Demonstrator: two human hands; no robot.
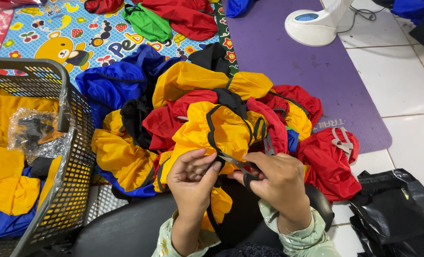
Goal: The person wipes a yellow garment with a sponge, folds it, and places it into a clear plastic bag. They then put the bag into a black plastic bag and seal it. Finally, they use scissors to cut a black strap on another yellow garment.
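My left hand [191, 178] pinches the black trim of a yellow fabric bag [216, 131] that lies over my lap. In my right hand [276, 178] is a small pair of metal scissors [235, 162], its blades pointing left at the black strap beside my left fingers. The bag belongs to a heap of yellow, red, blue and black fabric bags [174, 109] piled in front of me.
A black mesh basket [76, 157] at the left holds yellow and blue bags and a clear packet of black parts. A purple mat [316, 71], a white fan base [314, 24], a colourful play mat [69, 38] and black plastic bags [392, 209] surround the heap.
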